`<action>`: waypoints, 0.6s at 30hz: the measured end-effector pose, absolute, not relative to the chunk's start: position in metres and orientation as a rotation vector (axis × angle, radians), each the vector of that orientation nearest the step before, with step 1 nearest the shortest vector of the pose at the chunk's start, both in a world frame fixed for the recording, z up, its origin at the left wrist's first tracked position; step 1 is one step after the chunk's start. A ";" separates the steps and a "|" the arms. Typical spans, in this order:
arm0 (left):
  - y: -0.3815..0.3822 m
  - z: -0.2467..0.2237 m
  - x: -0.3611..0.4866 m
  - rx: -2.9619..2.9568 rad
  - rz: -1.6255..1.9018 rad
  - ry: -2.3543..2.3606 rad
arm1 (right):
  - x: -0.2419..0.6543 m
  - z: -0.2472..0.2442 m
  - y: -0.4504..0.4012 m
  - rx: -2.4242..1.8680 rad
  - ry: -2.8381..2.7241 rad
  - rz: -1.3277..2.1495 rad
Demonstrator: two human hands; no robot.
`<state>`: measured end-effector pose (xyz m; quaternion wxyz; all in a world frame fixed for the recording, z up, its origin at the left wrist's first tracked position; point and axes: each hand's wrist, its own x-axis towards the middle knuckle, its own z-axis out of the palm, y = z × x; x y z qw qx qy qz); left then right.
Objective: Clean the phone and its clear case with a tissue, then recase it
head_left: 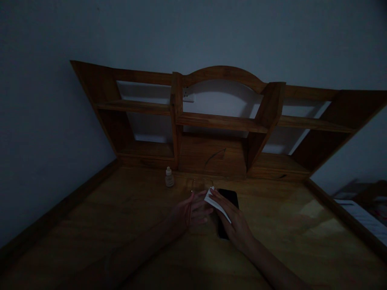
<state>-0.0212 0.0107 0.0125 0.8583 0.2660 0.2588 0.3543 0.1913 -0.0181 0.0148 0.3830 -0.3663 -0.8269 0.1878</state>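
A: The fingers of your right hand (237, 225) pinch a white tissue (220, 209), and that hand partly hides the black phone (229, 197) from view.

B: And your left hand (198, 209)?

A: Its fingers are slightly spread near the tissue, beside a clear, thin-edged object (202, 184); it's too dim to tell whether you grip it.

B: Farther from you?

A: A small bottle (169, 179) stands upright on your wooden desk (145, 201), before the wooden shelf unit (211, 155).

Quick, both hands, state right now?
Left hand: fingers extended; too dark to tell whether it holds anything.
Right hand: closed, holding a white cloth or tissue.
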 end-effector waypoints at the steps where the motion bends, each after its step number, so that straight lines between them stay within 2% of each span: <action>1: 0.011 0.012 -0.021 0.560 0.744 0.546 | 0.191 0.016 -0.018 -0.935 -2.107 0.479; 18: 0.007 0.015 -0.019 0.615 0.818 0.570 | 0.191 0.019 -0.020 -0.919 -2.116 0.492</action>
